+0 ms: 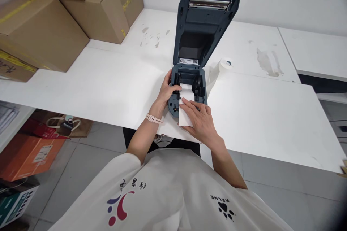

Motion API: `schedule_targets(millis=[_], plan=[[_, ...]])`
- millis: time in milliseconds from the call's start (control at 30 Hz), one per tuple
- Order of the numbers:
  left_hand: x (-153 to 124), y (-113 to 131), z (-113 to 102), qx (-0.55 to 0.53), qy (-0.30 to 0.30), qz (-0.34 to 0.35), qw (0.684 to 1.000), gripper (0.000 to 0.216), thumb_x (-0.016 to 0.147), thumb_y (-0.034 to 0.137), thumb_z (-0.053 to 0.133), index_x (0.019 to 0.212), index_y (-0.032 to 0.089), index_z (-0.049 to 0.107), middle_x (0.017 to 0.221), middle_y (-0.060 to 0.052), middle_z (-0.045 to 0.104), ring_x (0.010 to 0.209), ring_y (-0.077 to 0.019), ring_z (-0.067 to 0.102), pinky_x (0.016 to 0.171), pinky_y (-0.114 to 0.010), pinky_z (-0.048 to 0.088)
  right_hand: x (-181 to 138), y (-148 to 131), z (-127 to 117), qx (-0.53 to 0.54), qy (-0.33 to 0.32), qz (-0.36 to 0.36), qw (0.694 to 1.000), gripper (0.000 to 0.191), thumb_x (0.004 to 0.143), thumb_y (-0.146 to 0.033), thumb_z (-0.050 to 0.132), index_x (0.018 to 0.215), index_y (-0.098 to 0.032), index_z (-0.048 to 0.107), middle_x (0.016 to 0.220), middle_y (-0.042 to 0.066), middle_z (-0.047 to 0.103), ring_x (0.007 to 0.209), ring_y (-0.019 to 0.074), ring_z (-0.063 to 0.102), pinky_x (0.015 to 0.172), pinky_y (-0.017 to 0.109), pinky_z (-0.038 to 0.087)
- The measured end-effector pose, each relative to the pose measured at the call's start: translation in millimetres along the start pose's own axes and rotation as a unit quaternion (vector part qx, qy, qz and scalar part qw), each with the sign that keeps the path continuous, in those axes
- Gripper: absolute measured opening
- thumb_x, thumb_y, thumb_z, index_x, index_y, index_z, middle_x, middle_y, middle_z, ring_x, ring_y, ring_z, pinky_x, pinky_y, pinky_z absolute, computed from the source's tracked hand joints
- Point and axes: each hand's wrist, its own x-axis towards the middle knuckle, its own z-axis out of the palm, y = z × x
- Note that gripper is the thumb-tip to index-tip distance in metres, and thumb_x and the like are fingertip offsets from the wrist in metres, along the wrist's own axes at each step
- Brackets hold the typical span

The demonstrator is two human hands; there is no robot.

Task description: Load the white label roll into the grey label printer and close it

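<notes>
A dark blue-grey label printer stands on the white table with its lid raised. White label paper runs through the printer's bay and out over its front edge. My left hand grips the printer's left side, its thumb reaching inside to the edge of the paper. On the strip's front part lie the fingers of my right hand, with the thumb low beside the strip's end; the hand holds the paper there. Behind the printer to the right, a roll of label paper trails a loose band toward the machine.
Cardboard boxes are stacked at the back left of the white table. A wall rises behind it. Below on the left are an orange box and a paper bag. A table seam and a dark gap lie at the right.
</notes>
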Motion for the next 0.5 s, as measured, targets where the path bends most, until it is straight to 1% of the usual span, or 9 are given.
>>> schedule_targets(millis=[133,300,367,433,467,500], plan=[[1.4,-1.8,-0.6,0.007,-0.005,0.002,1.0,0.103,0.065,0.023,0.073,0.161,0.037,0.036,0.17,-0.001,0.042,0.156,-0.0286,0.04,0.127,-0.042,0.036,1.6,0.2,0.0,0.007,-0.003,0.006,1.0,0.062,0.1,-0.046,0.062,0.156,-0.027,0.043,0.166,0.009,0.049,0.14,0.0375,0.053,0.104,0.054,0.044],[3.1,1.9,-0.8,0.006,-0.009,0.004,1.0,0.105,0.069,0.026,0.077,0.163,0.033,0.032,0.171,-0.005,0.04,0.158,-0.0307,0.039,0.128,-0.044,0.036,1.3,-2.1,1.0,0.024,-0.005,0.029,0.999,0.06,0.097,-0.046,0.068,0.151,-0.025,0.05,0.164,0.011,0.052,0.138,0.0385,0.055,0.106,0.056,0.048],[-8.0,7.2,-1.8,0.009,-0.02,-0.01,1.0,0.102,0.074,0.033,0.079,0.164,0.032,0.031,0.171,-0.006,0.04,0.158,-0.0317,0.04,0.128,-0.046,0.038,-3.9,-0.5,-7.6,0.058,-0.02,0.028,0.998,0.063,0.096,-0.051,0.069,0.152,-0.027,0.05,0.164,0.011,0.052,0.142,0.0395,0.053,0.109,0.058,0.049],[-30.5,12.7,-3.4,0.02,-0.035,-0.039,0.998,0.1,0.081,0.044,0.08,0.166,0.033,0.029,0.172,-0.008,0.039,0.158,-0.033,0.04,0.128,-0.049,0.039,-7.9,7.1,-25.0,0.136,-0.037,-0.004,0.99,0.072,0.095,-0.059,0.067,0.158,-0.033,0.044,0.166,0.011,0.049,0.147,0.0383,0.05,0.114,0.059,0.049],[-44.9,14.7,-4.4,0.028,-0.04,-0.053,0.997,0.101,0.082,0.049,0.08,0.167,0.034,0.026,0.174,-0.007,0.035,0.16,-0.0333,0.037,0.129,-0.049,0.037,-6.8,14.2,-36.4,0.176,-0.024,-0.02,0.984,0.076,0.095,-0.063,0.064,0.161,-0.036,0.039,0.168,0.01,0.046,0.15,0.0371,0.048,0.117,0.059,0.048],[-60.2,16.1,-5.3,0.032,-0.043,-0.067,0.996,0.104,0.083,0.053,0.08,0.168,0.038,0.021,0.177,-0.005,0.03,0.162,-0.0334,0.033,0.13,-0.05,0.036,-1.8,23.8,-48.8,0.206,0.012,-0.03,0.978,0.078,0.096,-0.065,0.062,0.164,-0.038,0.034,0.169,0.01,0.044,0.153,0.0357,0.046,0.121,0.058,0.046]])
